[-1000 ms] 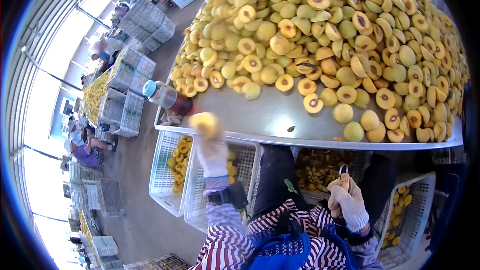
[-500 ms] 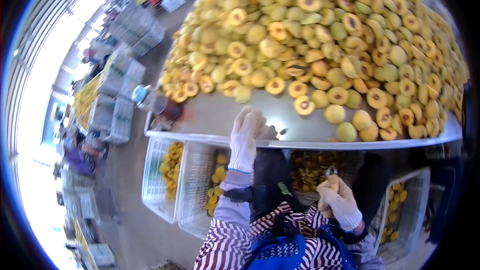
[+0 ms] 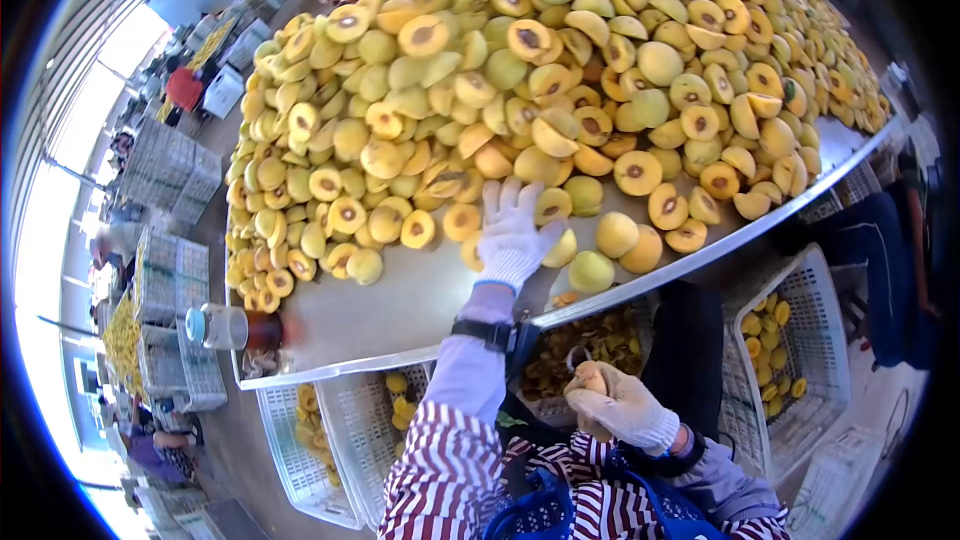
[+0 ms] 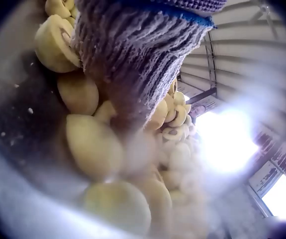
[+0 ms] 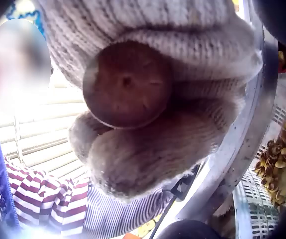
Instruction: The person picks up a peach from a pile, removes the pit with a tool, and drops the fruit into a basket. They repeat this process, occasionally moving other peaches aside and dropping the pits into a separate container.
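Halved fruit [image 3: 550,82], heaped beyond left-hand fingers [image 3: 511,198], some just beside

Head cam's bright, daylight blowing out the windows [image 3: 130,42] on the left, fisheye curving the edges into black corners. Left wrist's hazy with white glare and blurry fruit [image 4: 118,206]; right wrist's backlit and shadowy.

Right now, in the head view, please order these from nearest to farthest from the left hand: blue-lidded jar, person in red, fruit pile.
1. Fruit pile: at the left hand.
2. Blue-lidded jar: table's left corner.
3. Person in red: far background, left.
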Action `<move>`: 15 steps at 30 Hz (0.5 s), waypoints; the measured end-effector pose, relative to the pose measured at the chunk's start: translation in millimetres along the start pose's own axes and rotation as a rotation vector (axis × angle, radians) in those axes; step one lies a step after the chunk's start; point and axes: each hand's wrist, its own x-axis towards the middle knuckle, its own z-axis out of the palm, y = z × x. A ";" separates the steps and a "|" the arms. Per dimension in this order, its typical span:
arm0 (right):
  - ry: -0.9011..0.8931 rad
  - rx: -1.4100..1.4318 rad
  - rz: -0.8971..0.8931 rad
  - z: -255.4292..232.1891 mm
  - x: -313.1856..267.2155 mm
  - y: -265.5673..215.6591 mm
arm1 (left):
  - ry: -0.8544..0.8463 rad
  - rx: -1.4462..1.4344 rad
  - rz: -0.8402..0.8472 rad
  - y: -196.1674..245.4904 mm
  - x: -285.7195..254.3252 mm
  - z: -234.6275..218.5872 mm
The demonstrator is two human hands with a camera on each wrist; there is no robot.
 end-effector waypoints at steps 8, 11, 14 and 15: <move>-0.045 -0.128 0.003 -3.2 14.4 11.0 | 0.023 0.047 0.130 3.3 -21.0 -36.2; -0.049 -0.138 -0.039 -2.9 10.7 9.7 | -0.155 -0.004 0.244 35.6 -37.4 -31.8; -0.106 -0.125 -0.094 -6.8 7.0 7.0 | -0.247 0.030 0.314 43.7 -37.3 -14.7; -0.127 -0.104 -0.114 -8.7 6.7 8.3 | -0.266 0.061 0.296 44.0 -35.8 -13.6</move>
